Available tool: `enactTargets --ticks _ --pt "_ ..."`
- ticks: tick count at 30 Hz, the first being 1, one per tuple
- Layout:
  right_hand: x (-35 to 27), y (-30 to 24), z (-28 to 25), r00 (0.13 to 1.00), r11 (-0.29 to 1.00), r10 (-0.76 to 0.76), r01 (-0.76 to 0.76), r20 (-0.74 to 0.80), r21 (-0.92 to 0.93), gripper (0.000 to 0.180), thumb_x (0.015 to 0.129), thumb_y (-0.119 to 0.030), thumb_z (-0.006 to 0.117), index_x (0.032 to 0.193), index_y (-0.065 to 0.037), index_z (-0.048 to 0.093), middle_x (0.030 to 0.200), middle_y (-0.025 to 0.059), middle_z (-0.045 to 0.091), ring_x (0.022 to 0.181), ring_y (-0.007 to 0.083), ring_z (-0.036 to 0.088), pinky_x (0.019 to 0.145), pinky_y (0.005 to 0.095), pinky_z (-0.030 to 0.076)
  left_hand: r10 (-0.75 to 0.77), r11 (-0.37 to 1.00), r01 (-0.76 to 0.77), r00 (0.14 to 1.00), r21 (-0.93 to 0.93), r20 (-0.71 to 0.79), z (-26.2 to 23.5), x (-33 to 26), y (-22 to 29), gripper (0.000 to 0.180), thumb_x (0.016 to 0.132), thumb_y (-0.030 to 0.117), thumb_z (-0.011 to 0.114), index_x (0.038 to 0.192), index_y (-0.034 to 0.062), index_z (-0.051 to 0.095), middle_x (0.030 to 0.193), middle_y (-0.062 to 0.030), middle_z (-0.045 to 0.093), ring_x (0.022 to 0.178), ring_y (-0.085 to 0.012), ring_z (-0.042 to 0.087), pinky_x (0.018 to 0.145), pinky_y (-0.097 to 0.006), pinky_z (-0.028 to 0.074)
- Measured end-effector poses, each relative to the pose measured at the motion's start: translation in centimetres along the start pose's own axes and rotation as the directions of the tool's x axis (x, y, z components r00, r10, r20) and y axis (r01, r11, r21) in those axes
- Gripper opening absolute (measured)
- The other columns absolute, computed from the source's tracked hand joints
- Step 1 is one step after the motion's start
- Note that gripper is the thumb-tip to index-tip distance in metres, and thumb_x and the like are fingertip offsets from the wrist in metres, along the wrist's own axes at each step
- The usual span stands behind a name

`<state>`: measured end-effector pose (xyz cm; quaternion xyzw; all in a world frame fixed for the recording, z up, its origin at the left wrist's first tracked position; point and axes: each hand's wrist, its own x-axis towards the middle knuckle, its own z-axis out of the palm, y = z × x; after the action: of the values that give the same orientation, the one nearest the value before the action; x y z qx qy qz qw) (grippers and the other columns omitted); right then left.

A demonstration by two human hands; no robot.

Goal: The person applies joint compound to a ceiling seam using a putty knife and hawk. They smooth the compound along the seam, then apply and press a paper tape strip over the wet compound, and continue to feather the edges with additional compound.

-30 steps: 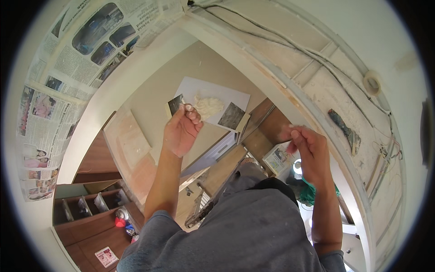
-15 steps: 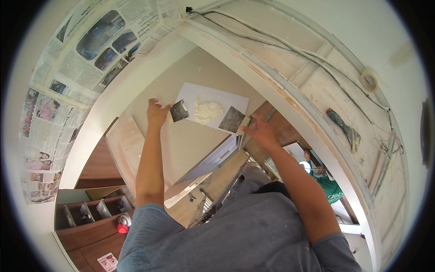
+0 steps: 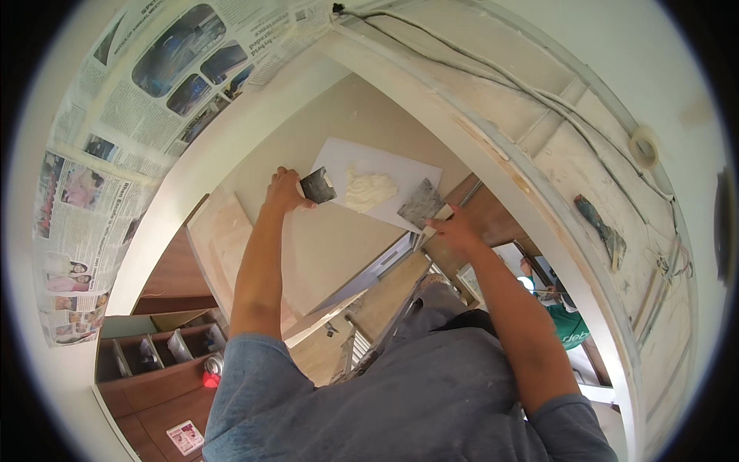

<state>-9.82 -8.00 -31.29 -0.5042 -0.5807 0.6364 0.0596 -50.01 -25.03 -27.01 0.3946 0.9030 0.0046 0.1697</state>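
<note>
A dark flat scraper blade (image 3: 317, 186) with some cream paste on its edge is gripped in my left hand (image 3: 286, 189). In my right hand (image 3: 456, 228) is a second, larger flat scraper (image 3: 421, 203), its grey face smeared and a pale strip along its held edge. Between the two blades lies a mound of cream-coloured putty (image 3: 369, 189). It rests on a white board (image 3: 339, 152), which sits on a beige panel surface (image 3: 369, 108). Both blades are apart from each other, over or beside the board's near side.
Cables and a dark-handled scraper (image 3: 600, 231) lie on the dusty ledge at right, with a tape roll (image 3: 643, 146). Newspaper (image 3: 85, 192) covers the left wall. Brown shelving (image 3: 162, 385) stands lower left. A person in green (image 3: 568, 326) is below right.
The putty, board and both hands sit slightly farther right in the picture, as do the surroundings. My left hand has turned its scraper a little; both scrapers remain held.
</note>
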Motion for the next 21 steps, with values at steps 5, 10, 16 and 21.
enactTargets --ticks 5,10,16,21 --pt "-2.5 -0.8 -2.7 0.991 0.815 -0.052 -0.027 0.120 0.578 0.077 0.091 -0.002 0.075 0.160 -0.003 0.040 0.117 0.0130 0.071 0.106 0.0225 0.070 0.092 0.0393 0.057 0.093 0.988 -0.101 0.993 -0.118 -0.068 -1.4 -0.4 -1.8 0.073 0.060 0.030 0.103 0.116 0.0015 0.066 0.115 -0.0085 0.069 0.109 -0.0289 0.067 0.092 -0.042 0.056" --pt "-2.8 -3.4 -2.7 0.988 0.816 -0.123 0.049 0.089 0.576 0.070 0.093 0.001 0.069 0.158 -0.003 0.045 0.123 0.0126 0.070 0.109 0.0228 0.069 0.095 0.0409 0.055 0.054 0.493 0.014 0.997 -0.870 0.047 -1.8 -4.9 -3.6 0.042 0.087 0.027 0.090 0.114 0.0024 0.069 0.098 -0.0012 0.075 0.086 -0.0231 0.073 0.087 -0.042 0.060" --pt "-1.0 -6.5 -0.1 0.615 0.309 -0.749 0.654 0.247 -0.691 0.057 0.092 0.003 0.060 0.143 -0.021 0.068 0.137 0.0033 0.070 0.128 0.0272 0.060 0.107 0.0475 0.046 0.187 -0.540 0.074 0.982 -0.838 -0.034 3.7 -6.7 2.8 0.043 0.109 0.020 0.063 0.147 0.0010 0.053 0.135 -0.0125 0.066 0.125 -0.0263 0.066 0.114 -0.047 0.054" --pt "-0.3 -6.8 3.1 0.499 -0.131 -0.706 0.604 0.502 -0.786 0.047 0.096 -0.005 0.056 0.134 -0.026 0.074 0.142 -0.0021 0.068 0.135 0.0216 0.055 0.116 0.0468 0.035 -0.021 -0.741 0.054 0.994 -0.669 0.104 7.0 0.4 5.3 0.041 0.112 0.021 0.056 0.146 -0.0003 0.049 0.142 -0.0176 0.061 0.130 -0.0332 0.062 0.115 -0.055 0.051"
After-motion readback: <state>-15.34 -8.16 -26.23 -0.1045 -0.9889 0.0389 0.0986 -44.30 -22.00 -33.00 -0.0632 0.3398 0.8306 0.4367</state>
